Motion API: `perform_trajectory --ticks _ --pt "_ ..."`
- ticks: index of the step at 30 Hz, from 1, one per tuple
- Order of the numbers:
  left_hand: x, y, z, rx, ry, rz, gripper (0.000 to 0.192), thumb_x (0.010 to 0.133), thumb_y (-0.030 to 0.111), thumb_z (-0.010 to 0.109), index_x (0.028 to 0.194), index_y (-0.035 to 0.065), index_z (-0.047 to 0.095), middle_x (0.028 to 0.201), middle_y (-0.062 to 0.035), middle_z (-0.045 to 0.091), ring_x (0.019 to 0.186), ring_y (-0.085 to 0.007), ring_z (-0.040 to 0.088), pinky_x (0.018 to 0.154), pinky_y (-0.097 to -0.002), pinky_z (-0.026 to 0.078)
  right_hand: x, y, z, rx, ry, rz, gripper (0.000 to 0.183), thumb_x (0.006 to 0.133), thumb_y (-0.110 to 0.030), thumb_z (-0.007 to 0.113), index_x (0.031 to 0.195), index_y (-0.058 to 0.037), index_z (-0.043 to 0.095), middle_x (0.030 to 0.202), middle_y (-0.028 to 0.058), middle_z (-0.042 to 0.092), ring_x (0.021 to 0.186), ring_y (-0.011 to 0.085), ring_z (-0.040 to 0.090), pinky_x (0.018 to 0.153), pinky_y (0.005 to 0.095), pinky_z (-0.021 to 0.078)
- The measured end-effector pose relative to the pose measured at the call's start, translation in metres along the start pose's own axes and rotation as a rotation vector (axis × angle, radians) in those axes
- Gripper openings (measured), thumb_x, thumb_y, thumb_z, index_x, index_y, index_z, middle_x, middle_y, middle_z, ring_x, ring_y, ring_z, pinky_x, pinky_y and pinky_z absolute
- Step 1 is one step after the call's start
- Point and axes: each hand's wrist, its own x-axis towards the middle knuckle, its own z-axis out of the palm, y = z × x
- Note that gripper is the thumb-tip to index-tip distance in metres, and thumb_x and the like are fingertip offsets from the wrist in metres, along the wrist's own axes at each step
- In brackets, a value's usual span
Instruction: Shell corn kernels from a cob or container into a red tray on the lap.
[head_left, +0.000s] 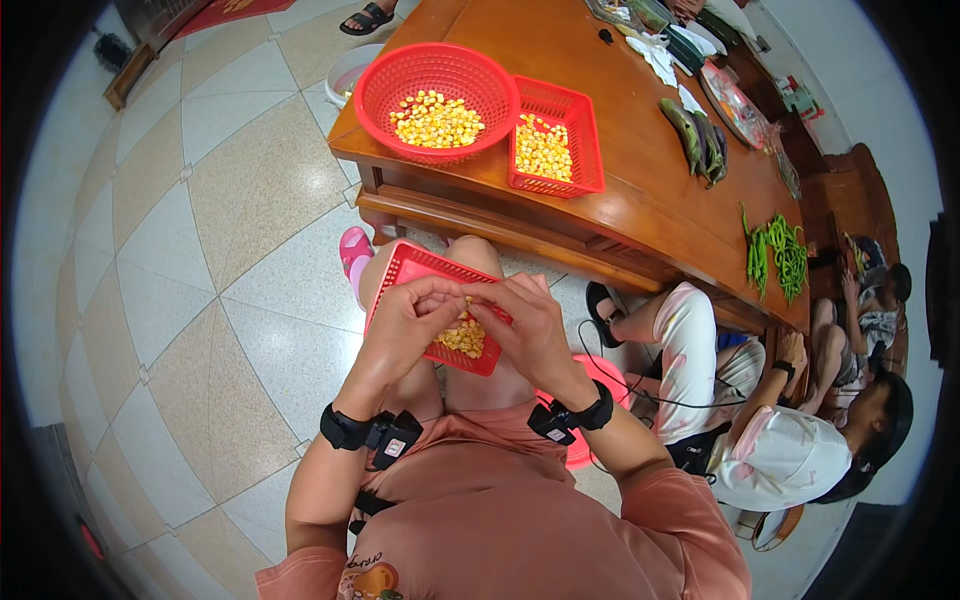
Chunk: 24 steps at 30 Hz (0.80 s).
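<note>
My left hand (411, 324) and my right hand (527, 328) come together above a small red plastic basket (409, 262) resting on my lap. Their thumbs and index fingers pinch at a tiny yellow corn kernel (469, 301), mostly covered by the fingertips. Beneath the hands, loose corn kernels (463, 341) lie in the lower part of this basket. In front of me on the wooden table (645, 217) stand a round red colander (375, 105) and a rectangular red basket (589, 142), each with yellow kernels inside.
Green chili peppers (780, 255) and dark green eggplants (697, 142) lie farther right on the table. A seated person (787, 454) is close on my right, with a black cable (675, 403) nearby. A pink basin (600, 375) sits beside my leg, and a white bucket (337, 82) by the table corner.
</note>
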Motion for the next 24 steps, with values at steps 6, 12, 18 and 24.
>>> perform_trajectory --ticks 6,12,18,24 --pt "-0.003 0.009 0.001 -0.208 -0.022 -0.114 0.022 0.099 0.004 0.065 0.119 -0.0026 0.067 0.109 -0.0093 0.073 0.097 -0.012 0.07 0.086 -0.025 0.057 0.001 0.003 0.005 0.101 0.105 0.01 0.023 0.085 -0.009 0.076 0.107 -0.0113 0.073 0.084 0.0074 0.068 0.081 0.0263 0.062 0.075 0.0375 0.0444" --pt "-0.001 0.007 -0.003 -0.14 -0.018 -0.054 0.022 0.096 0.005 0.07 0.117 -0.0013 0.068 0.106 -0.0076 0.072 0.096 -0.0115 0.069 0.088 -0.0248 0.056 0.003 0.001 0.012 0.151 0.177 0.015 0.017 0.083 -0.007 0.078 0.099 -0.0086 0.073 0.084 0.0086 0.07 0.074 0.0259 0.065 0.071 0.0355 0.0479" --pt "0.0 0.008 0.0 -0.155 0.035 0.005 0.02 0.097 0.008 0.069 0.115 0.0013 0.068 0.101 -0.0043 0.073 0.092 -0.0097 0.068 0.087 -0.0246 0.055 0.007 -0.001 0.013 0.25 0.175 0.125 0.015 0.083 -0.006 0.078 0.097 -0.0083 0.072 0.085 0.0092 0.071 0.075 0.0271 0.067 0.071 0.0364 0.0505" --pt "-0.002 0.002 0.0 -0.028 0.088 0.037 0.018 0.097 0.0 0.062 0.115 0.0002 0.067 0.094 0.0002 0.067 0.086 -0.0044 0.062 0.078 -0.0197 0.05 0.047 0.001 -0.015 0.005 0.212 -0.04 0.01 0.085 -0.007 0.075 0.094 -0.0046 0.071 0.083 0.0079 0.069 0.077 0.0246 0.065 0.074 0.0355 0.0459"
